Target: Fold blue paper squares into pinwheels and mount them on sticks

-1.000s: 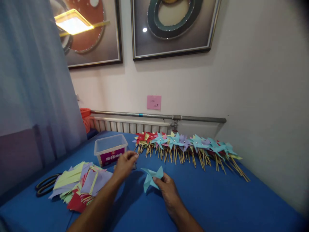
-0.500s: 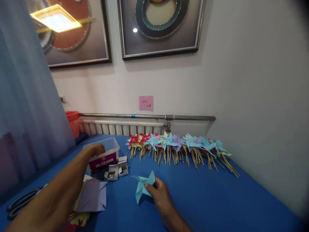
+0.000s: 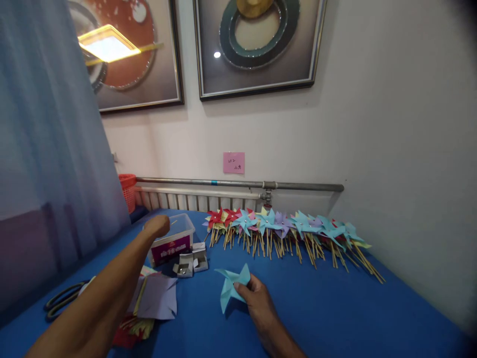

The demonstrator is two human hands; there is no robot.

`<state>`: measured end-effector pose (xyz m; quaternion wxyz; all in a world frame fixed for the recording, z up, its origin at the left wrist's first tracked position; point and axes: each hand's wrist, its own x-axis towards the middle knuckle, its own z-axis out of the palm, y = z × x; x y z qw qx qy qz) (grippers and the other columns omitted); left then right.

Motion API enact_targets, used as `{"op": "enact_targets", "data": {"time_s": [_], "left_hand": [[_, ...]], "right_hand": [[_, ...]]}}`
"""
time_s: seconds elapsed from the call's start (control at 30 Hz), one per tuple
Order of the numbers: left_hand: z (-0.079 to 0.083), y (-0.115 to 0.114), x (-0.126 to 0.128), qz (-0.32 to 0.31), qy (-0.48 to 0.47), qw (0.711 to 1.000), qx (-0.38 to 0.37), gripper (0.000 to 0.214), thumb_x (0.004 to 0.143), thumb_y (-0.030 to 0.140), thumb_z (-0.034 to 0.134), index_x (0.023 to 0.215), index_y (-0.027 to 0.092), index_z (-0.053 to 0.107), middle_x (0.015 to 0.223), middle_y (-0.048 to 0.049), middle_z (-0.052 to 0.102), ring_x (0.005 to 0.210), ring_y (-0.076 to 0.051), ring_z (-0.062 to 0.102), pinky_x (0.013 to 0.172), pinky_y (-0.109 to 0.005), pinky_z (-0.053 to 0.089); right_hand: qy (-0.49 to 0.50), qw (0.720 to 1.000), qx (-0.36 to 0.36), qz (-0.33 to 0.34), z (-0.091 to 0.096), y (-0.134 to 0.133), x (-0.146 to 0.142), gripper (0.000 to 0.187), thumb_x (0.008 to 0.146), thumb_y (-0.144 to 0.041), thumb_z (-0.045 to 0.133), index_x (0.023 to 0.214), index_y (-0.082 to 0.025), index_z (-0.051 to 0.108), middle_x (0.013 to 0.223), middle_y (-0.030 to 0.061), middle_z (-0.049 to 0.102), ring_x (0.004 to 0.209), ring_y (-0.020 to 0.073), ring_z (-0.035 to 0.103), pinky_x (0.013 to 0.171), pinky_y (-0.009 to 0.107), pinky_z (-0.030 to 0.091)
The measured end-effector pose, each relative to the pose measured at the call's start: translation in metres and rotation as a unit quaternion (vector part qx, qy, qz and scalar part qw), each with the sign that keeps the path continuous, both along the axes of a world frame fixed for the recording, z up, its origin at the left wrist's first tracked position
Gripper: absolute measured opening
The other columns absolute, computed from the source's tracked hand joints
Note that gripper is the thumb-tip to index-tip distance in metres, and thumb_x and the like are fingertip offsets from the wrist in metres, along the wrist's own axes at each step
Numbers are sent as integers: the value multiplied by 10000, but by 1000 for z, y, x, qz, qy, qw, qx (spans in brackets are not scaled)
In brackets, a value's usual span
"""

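Observation:
My right hand (image 3: 257,297) pinches a folded light-blue paper pinwheel (image 3: 231,285) just above the blue table (image 3: 335,308). My left hand (image 3: 157,225) reaches into a clear plastic box (image 3: 178,237) with a purple label; its fingers are curled together, and what they hold is hidden. Two small open grey boxes (image 3: 192,263) lie just right of the plastic box.
A row of several finished pinwheels on wooden sticks (image 3: 290,231) lies along the back of the table. A pile of coloured paper squares (image 3: 152,303) and black scissors (image 3: 61,300) sit at the left. An orange basket (image 3: 128,191), radiator and curtain stand behind.
My left hand has gone from beside the blue pinwheel over to the plastic box and now sits inside it. The right hand has kept hold of the pinwheel.

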<state>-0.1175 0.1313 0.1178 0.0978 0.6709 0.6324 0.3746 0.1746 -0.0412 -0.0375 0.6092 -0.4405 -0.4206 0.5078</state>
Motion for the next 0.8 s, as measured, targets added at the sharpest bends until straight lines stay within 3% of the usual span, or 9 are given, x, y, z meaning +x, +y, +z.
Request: {"op": "enact_targets", "data": {"time_s": [0.1, 0.17, 0.23, 0.33, 0.47, 0.63, 0.8], "left_hand": [[3, -21, 7, 6, 1, 1000, 7, 220, 853, 192, 561, 671, 159, 680, 727, -74, 707, 855, -215, 661, 803, -250, 446], [-10, -37, 26, -55, -28, 998, 4, 136, 825, 192, 591, 771, 184, 716, 779, -54, 735, 839, -212, 663, 766, -255, 446], [-34, -54, 54, -144, -111, 983, -21, 148, 814, 227, 575, 818, 193, 719, 730, -19, 701, 709, -184, 628, 662, -248, 436], [-77, -79, 97, -167, -294, 939, -71, 153, 785, 295, 574, 812, 182, 674, 591, 30, 581, 499, -133, 482, 525, -233, 343], [-115, -104, 127, -204, -321, 921, -87, 170, 755, 324, 631, 787, 173, 701, 596, 17, 590, 547, -130, 478, 555, -237, 318], [-124, -112, 135, -230, -344, 894, -172, 268, 808, 374, 576, 888, 160, 717, 627, -2, 642, 493, -130, 478, 535, -255, 311], [-120, -118, 142, -239, -356, 881, -200, 138, 765, 323, 623, 780, 186, 618, 628, -1, 649, 463, -118, 487, 506, -248, 320]], "right_hand": [[12, 1000, -1, -19, 6, -1, -1, 300, 666, -393, 846, 880, -192, 788, 817, 43, 776, 793, 235, 693, 791, 342, 538], [33, 999, -12, -28, 9, -1, -1, 308, 652, -400, 860, 872, -200, 782, 797, 43, 772, 803, 249, 710, 800, 365, 558], [53, 998, -31, -33, 12, -1, 0, 321, 652, -404, 863, 886, -202, 776, 809, 48, 773, 800, 253, 722, 799, 383, 573], [71, 995, -48, -40, 14, -6, 4, 343, 655, -404, 875, 907, -198, 767, 861, 57, 779, 817, 246, 730, 812, 391, 583], [96, 993, -32, -54, 10, -11, 11, 435, 629, -465, 907, 940, -202, 752, 929, 66, 783, 887, 266, 728, 804, 393, 586], [94, 994, -23, -49, 11, -12, 13, 460, 605, -498, 928, 892, -188, 746, 897, 70, 781, 870, 272, 723, 804, 402, 582], [116, 990, -57, -48, 18, -17, 13, 389, 614, -414, 935, 869, -192, 742, 915, 55, 781, 896, 255, 710, 823, 381, 584]]}}
